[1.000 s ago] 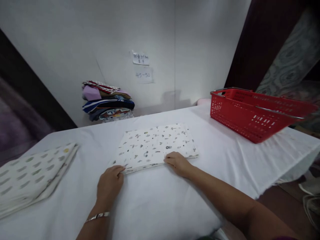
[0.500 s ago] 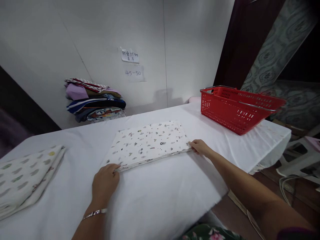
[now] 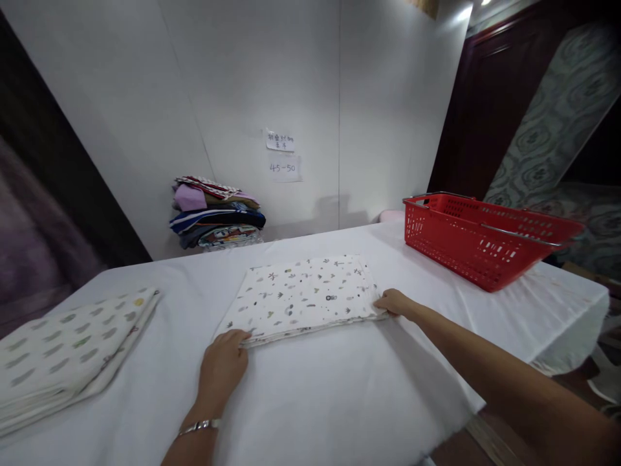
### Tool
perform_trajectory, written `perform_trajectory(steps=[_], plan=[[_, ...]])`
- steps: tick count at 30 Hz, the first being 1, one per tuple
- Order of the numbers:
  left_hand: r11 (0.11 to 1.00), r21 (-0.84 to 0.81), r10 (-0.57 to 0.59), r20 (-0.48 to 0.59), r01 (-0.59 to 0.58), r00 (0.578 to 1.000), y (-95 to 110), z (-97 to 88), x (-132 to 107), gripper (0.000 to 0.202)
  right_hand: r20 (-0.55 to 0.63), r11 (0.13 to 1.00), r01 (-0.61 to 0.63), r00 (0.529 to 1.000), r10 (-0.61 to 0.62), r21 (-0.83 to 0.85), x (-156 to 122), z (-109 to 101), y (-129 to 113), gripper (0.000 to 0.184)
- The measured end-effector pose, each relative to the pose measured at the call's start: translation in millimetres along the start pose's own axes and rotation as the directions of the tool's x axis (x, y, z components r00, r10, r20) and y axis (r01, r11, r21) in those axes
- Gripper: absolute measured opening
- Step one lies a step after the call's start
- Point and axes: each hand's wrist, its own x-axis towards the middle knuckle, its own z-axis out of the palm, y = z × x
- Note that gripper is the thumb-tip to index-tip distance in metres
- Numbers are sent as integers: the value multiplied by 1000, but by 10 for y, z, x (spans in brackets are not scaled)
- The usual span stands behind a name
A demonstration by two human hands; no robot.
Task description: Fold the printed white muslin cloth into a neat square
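A white cloth (image 3: 301,294) with small grey and green prints lies folded into a flat rectangle in the middle of the table. My left hand (image 3: 224,366), with a silver bracelet at the wrist, pinches its near left corner. At the near right corner, my right hand (image 3: 394,303) grips the edge between thumb and fingers. The layered folds show along the side facing me. To the left lies another folded white cloth (image 3: 72,343) with grey leaf-like prints, untouched by either hand.
A red plastic basket (image 3: 460,243) with metal handles stands at the table's back right. A stack of folded fabrics (image 3: 216,213) sits by the wall at the back left. White fabric covers the table (image 3: 320,401). Two paper signs (image 3: 285,168) hang on the wall.
The camera view has shifted, so everything appears lower and further right. Both hands keep their hold on the near corners, and the folded cloth looks unchanged in shape.
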Motion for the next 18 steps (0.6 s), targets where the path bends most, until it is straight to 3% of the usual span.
perform_trajectory(steps=[6, 9, 13, 15, 18], plan=[[1000, 2, -18, 13, 18, 1000, 6, 24, -12, 50, 45, 979, 8, 999, -17, 206, -44, 50, 45, 14], [1000, -6, -29, 8, 29, 1000, 21, 23, -21, 51, 66, 951, 3, 998, -25, 309, -68, 22, 66, 21], [998, -63, 19, 63, -15, 998, 168, 25, -56, 52, -29, 924, 63, 998, -56, 377, -11, -234, 196, 37], [990, -115, 89, 101, -77, 991, 304, 36, -87, 54, -99, 945, 82, 994, -53, 317, 53, -402, 333, 36], [973, -171, 180, 139, -156, 974, 501, 51, -134, 51, -103, 968, 53, 994, -28, 244, 163, -551, 576, 30]])
